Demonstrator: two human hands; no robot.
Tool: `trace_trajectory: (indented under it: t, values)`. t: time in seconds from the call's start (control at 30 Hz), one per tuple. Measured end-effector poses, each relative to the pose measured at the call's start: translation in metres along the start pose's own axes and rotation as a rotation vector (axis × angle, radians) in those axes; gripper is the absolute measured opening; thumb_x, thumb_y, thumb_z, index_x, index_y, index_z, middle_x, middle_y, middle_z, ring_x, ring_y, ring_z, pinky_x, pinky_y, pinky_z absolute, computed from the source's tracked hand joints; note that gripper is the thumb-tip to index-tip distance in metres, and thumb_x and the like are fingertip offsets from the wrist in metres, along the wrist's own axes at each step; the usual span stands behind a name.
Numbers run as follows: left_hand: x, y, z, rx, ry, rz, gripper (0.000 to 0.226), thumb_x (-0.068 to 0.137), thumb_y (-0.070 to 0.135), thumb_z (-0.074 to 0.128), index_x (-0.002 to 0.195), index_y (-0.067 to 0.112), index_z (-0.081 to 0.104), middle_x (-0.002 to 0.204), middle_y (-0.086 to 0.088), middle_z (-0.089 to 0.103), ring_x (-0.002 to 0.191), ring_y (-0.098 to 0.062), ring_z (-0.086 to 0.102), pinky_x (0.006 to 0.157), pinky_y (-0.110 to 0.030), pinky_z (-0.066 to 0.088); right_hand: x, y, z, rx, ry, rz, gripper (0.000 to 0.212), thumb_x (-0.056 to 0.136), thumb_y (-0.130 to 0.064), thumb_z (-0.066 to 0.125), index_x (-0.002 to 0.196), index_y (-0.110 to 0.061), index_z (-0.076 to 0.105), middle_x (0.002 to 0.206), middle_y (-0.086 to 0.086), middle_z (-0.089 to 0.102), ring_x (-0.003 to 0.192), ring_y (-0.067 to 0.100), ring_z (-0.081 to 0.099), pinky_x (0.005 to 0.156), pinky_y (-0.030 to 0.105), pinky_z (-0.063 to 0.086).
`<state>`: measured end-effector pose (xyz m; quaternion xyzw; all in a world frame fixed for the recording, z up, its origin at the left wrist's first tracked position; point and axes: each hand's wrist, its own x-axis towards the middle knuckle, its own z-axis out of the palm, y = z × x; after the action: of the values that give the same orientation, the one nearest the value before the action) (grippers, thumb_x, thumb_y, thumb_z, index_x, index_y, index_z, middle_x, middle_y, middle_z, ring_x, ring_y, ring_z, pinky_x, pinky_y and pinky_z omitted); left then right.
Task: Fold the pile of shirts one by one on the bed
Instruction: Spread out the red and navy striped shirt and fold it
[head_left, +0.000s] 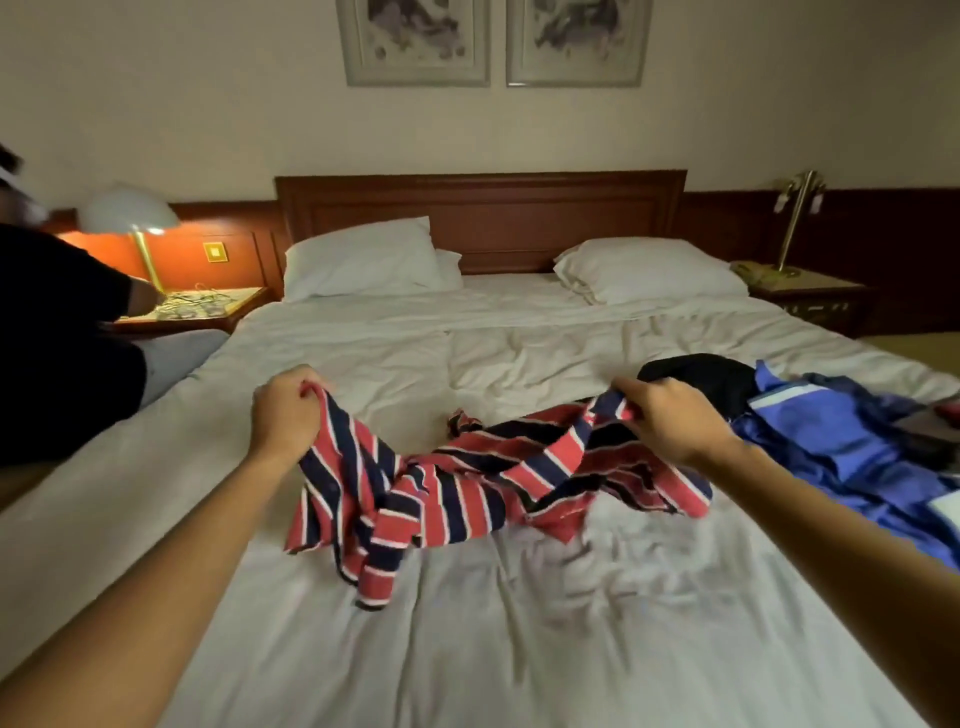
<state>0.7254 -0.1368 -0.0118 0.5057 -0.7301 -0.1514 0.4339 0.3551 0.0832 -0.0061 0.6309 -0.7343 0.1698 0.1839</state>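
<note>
Holding striped shirt (457, 488), left hand (283, 413) and right hand (670, 421) fingers clamped on it; nothing folded yet, pile (841, 447) beside right fingers.

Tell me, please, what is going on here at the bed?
A person is working on a red, navy and white striped shirt, gripping one bunched end in the left hand and the other in the right hand. The shirt sags crumpled onto the white bed, not yet spread or folded. A blue garment and a black garment lie unfolded to the right.
</note>
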Motion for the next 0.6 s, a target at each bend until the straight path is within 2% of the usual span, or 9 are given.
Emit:
trace_trajectory:
  t: [0.07, 0.13, 0.23, 0.3, 0.33, 0.4, 0.43, 0.5, 0.6]
  values:
    - [0.018, 0.003, -0.023, 0.155, 0.014, -0.117, 0.034, 0.091, -0.001, 0.047, 0.102, 0.021, 0.071, 0.121, -0.010, 0.067, 0.115, -0.034, 0.058, 0.102, -0.047, 0.044, 0.018, -0.012, -0.029, 0.012, 0.081, 0.061, 0.011, 0.085, -0.016, 0.058, 0.095, -0.021, 0.061, 0.078, 0.014, 0.066, 0.075, 0.040, 0.061, 0.055, 0.038, 0.037]
    - [0.008, 0.024, -0.027, 0.245, -0.095, -0.081, 0.036, 0.094, 0.009, 0.055, 0.124, 0.026, 0.062, 0.137, -0.008, 0.055, 0.127, -0.033, 0.050, 0.108, -0.048, 0.037, 0.035, -0.034, -0.056, 0.039, 0.117, 0.101, 0.008, 0.085, -0.020, 0.058, 0.078, -0.020, 0.055, 0.069, 0.011, 0.058, 0.073, 0.039, 0.059, 0.055, 0.038, 0.038]
    - [-0.049, 0.077, -0.005, -0.256, -0.489, 0.113, 0.051, 0.091, 0.028, 0.069, 0.137, 0.034, 0.049, 0.138, 0.004, 0.055, 0.127, -0.014, 0.053, 0.102, -0.023, 0.039, 0.055, -0.079, -0.089, -0.018, 0.095, 0.057, 0.015, 0.082, -0.027, 0.060, 0.071, -0.019, 0.053, 0.068, 0.008, 0.056, 0.076, 0.036, 0.061, 0.058, 0.031, 0.036]
    - [-0.088, 0.104, 0.012, -0.409, -0.679, 0.168, 0.058, 0.077, 0.050, 0.079, 0.125, 0.049, 0.048, 0.119, 0.019, 0.067, 0.108, 0.001, 0.063, 0.085, -0.009, 0.047, 0.063, -0.107, -0.105, -0.074, 0.070, 0.006, 0.013, 0.080, -0.029, 0.062, 0.073, -0.020, 0.057, 0.080, 0.013, 0.065, 0.080, 0.037, 0.063, 0.061, 0.032, 0.040]
    - [-0.099, 0.110, 0.020, -0.399, -0.665, 0.220, 0.055, 0.072, 0.052, 0.080, 0.118, 0.051, 0.049, 0.110, 0.022, 0.069, 0.099, 0.004, 0.065, 0.077, -0.009, 0.050, 0.065, -0.117, -0.113, -0.112, 0.066, -0.020, 0.014, 0.081, -0.032, 0.063, 0.077, -0.018, 0.061, 0.085, 0.014, 0.066, 0.081, 0.038, 0.064, 0.062, 0.033, 0.042]
    - [-0.102, 0.113, 0.024, -0.266, -0.426, 0.318, 0.041, 0.078, 0.032, 0.076, 0.108, 0.043, 0.051, 0.103, 0.015, 0.067, 0.092, -0.005, 0.066, 0.076, -0.023, 0.055, 0.064, -0.126, -0.128, -0.170, 0.042, -0.100, 0.026, 0.083, -0.041, 0.066, 0.084, -0.015, 0.064, 0.088, 0.012, 0.065, 0.083, 0.036, 0.064, 0.064, 0.036, 0.048]
    - [-0.097, 0.111, 0.019, -0.189, -0.282, 0.354, 0.036, 0.081, 0.020, 0.072, 0.107, 0.036, 0.052, 0.103, 0.012, 0.065, 0.091, -0.011, 0.065, 0.077, -0.029, 0.055, 0.061, -0.124, -0.136, -0.180, -0.005, -0.159, 0.036, 0.082, -0.050, 0.067, 0.087, -0.015, 0.065, 0.087, 0.010, 0.065, 0.082, 0.032, 0.063, 0.066, 0.038, 0.051]
    - [-0.081, 0.098, 0.000, -0.170, -0.133, 0.382, 0.031, 0.084, 0.005, 0.069, 0.100, 0.028, 0.057, 0.099, 0.008, 0.064, 0.087, -0.012, 0.063, 0.077, -0.029, 0.052, 0.051, -0.112, -0.148, -0.190, -0.166, -0.256, 0.058, 0.076, -0.074, 0.062, 0.089, -0.017, 0.065, 0.083, 0.002, 0.065, 0.078, 0.022, 0.059, 0.066, 0.035, 0.050]
    - [-0.061, 0.081, -0.039, -0.221, -0.321, 0.428, 0.025, 0.088, 0.010, 0.072, 0.091, 0.033, 0.063, 0.092, 0.011, 0.067, 0.088, -0.002, 0.063, 0.080, -0.022, 0.048, 0.027, -0.089, -0.150, -0.137, -0.269, -0.281, 0.063, 0.076, -0.085, 0.050, 0.079, -0.023, 0.059, 0.070, -0.006, 0.059, 0.064, 0.006, 0.051, 0.058, 0.029, 0.037]
